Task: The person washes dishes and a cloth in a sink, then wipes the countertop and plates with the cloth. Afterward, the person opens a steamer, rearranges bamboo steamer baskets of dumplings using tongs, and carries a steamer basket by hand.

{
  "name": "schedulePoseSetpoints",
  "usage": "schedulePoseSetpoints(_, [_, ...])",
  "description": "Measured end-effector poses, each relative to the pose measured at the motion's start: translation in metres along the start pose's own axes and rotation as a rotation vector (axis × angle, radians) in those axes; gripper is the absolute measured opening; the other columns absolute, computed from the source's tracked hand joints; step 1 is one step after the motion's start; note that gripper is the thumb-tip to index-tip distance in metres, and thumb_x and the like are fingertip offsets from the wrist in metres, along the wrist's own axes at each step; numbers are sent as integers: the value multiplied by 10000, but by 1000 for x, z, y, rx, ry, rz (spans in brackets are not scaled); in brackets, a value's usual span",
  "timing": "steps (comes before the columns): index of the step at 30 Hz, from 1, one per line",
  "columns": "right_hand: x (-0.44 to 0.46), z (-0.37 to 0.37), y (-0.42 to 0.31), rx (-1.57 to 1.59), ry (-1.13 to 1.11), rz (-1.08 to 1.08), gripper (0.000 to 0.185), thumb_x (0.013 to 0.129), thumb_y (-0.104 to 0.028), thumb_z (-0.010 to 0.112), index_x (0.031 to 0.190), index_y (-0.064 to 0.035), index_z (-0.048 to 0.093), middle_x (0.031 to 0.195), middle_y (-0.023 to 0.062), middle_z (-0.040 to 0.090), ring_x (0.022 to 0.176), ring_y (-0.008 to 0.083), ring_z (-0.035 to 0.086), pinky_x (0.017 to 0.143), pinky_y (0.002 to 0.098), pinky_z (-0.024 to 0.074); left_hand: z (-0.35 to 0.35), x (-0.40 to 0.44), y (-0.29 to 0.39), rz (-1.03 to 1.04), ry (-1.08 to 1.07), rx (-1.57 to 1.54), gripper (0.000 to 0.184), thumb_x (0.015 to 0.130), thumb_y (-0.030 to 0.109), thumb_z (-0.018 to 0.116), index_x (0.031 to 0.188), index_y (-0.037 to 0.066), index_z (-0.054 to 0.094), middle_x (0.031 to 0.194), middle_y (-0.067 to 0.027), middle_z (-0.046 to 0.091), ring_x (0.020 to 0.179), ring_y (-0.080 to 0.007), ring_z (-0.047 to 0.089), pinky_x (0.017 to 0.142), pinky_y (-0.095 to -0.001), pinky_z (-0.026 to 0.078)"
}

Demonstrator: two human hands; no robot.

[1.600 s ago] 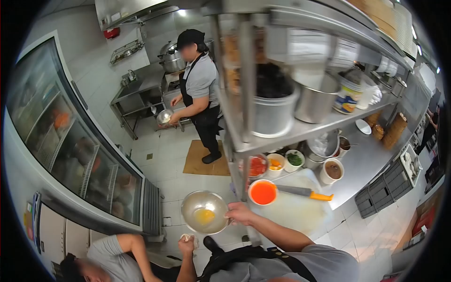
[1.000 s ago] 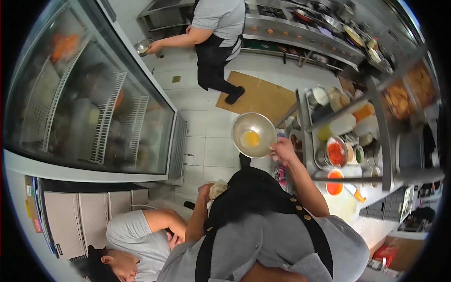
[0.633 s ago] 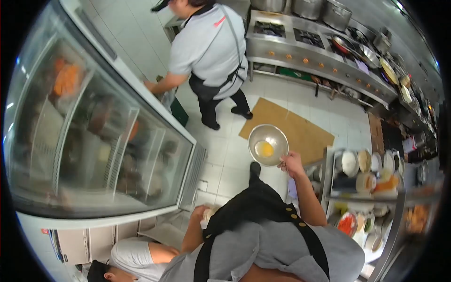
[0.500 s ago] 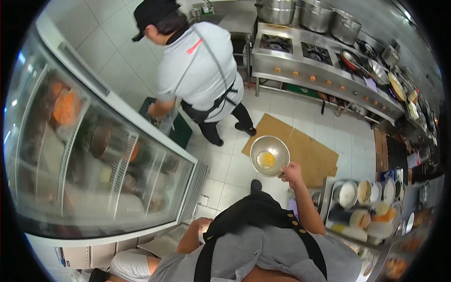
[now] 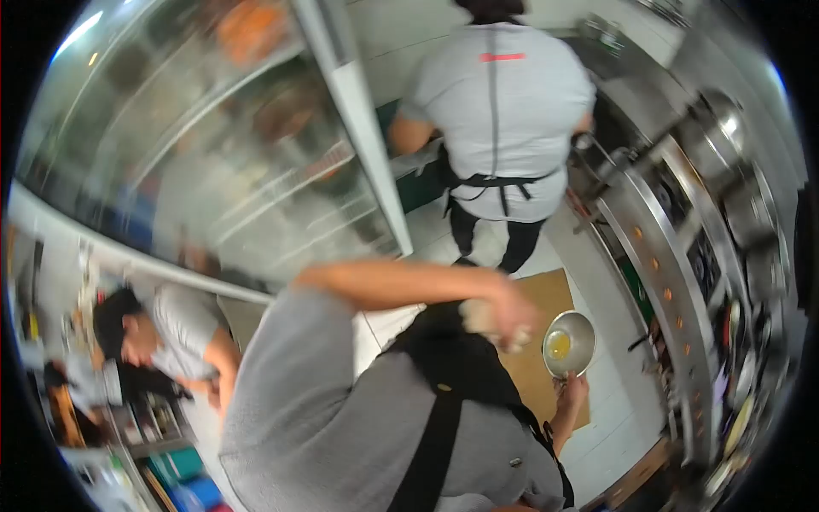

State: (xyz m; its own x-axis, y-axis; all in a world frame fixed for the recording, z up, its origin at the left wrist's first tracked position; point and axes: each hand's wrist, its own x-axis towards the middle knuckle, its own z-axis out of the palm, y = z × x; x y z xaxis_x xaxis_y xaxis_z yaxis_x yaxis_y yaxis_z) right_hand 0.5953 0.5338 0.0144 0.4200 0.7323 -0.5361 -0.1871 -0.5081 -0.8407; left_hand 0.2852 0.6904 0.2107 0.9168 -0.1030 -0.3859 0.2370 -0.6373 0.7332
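My right hand point(image 5: 573, 389) grips the rim of a round metal mixing bowl point(image 5: 582, 329), fingers closed on its near edge. Inside the bowl lies a raw egg point(image 5: 559, 345) with a yellow yolk. My left hand point(image 5: 510, 314) is bent across in front of my black apron, to the left of the bowl and apart from it. Its fingers look curled around something pale, too blurred to name.
A glass-door fridge point(image 5: 363, 128) stands at the left. One co-worker point(image 5: 503, 111) is ahead, back turned; another person point(image 5: 183, 328) is at the left. The stove point(image 5: 653, 256) runs along the right, and cardboard point(image 5: 546, 299) lies on the floor.
My view has turned left, so the stove now lies further right. My left arm has come up from beside my waist and across my front. The bowl remains in my right hand.
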Motion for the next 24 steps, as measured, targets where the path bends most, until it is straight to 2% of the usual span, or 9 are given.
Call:
schedulePoseSetpoints(1, [7, -4, 1, -41, -56, 21, 172, 840, -123, 527, 965, -6, 544, 738, 98, 597, 495, 145, 551, 399, 235, 412, -14, 25, 18, 47, 26, 175, 433, 654, 361, 689, 946, 44, 654, 877, -156, 640, 730, -288, 612, 634, -405, 501])
schedulePoseSetpoints(2, [-5, 8, -14, 90, -77, 33, 173, 839, -123, 526, 966, -7, 545, 762, 105, 599, 521, 147, 561, 417, 235, 422, -48, 33, 70, 55, -94, 454, 391, 674, 384, 671, 872, 47, 674, 862, -156, 646, 719, -257, 617, 628, -404, 500])
schedulePoseSetpoints(4, [-41, 34, -39, 231, -111, 44, 175, 832, -132, 532, 960, -14, 554, 806, 108, 602, 570, 150, 574, 451, 235, 438, -86, 36, 149, 43, -48, 624, 392, 722, 405, 635, 875, 47, 678, 863, -161, 649, 733, -254, 621, 643, -403, 506])
schedulePoseSetpoints(11, [-18, 53, -27, 17, -268, 142, 224, 814, -136, 559, 996, -6, 561, 854, 108, 604, 655, 155, 588, 501, 233, 455, -130, 59, 231, 216, 12, 615, 458, 741, 443, 610, 926, 27, 654, 909, -178, 636, 797, -292, 613, 688, -423, 499])
schedulePoseSetpoints(17, [-16, 56, -13, -176, -359, 157, 275, 802, -129, 578, 1039, 11, 561, 883, 113, 605, 717, 159, 598, 536, 232, 464, -113, 80, 212, 140, -86, 517, 515, 757, 476, 589, 970, 10, 633, 949, -192, 626, 851, -325, 605, 727, -440, 493])
schedulePoseSetpoints(20, [-12, 30, 6, -17, -263, -45, 256, 792, -107, 585, 1016, 16, 573, 841, 110, 608, 685, 161, 599, 515, 238, 461, -73, 111, 140, 161, -178, 396, 543, 765, 493, 579, 992, 2, 623, 969, -200, 621, 878, -342, 601, 746, -449, 490])
schedulePoseSetpoints(21, [-6, 29, 15, 119, -241, -162, 219, 785, -87, 587, 979, 15, 586, 789, 105, 610, 631, 163, 597, 483, 246, 455, -45, 123, 78, 263, -87, 268, 593, 775, 547, 567, 963, -12, 631, 937, -222, 624, 867, -356, 602, 738, -446, 486])
schedulePoseSetpoints(22, [-8, 34, 6, -66, -191, -58, 173, 775, -61, 584, 933, 10, 594, 731, 103, 607, 580, 167, 594, 449, 257, 453, -24, 88, 45, 281, 133, 165, 620, 790, 576, 539, 929, -20, 639, 909, -232, 626, 835, -370, 605, 723, -444, 482])
schedulePoseSetpoints(24, [-10, 49, -8, -202, -171, 46, 114, 761, -37, 580, 865, 7, 598, 664, 106, 600, 516, 172, 588, 401, 270, 445, -6, 4, 16, -133, 280, -69, 559, 845, 533, 481, 830, -5, 633, 813, -237, 611, 775, -365, 595, 686, -441, 467])
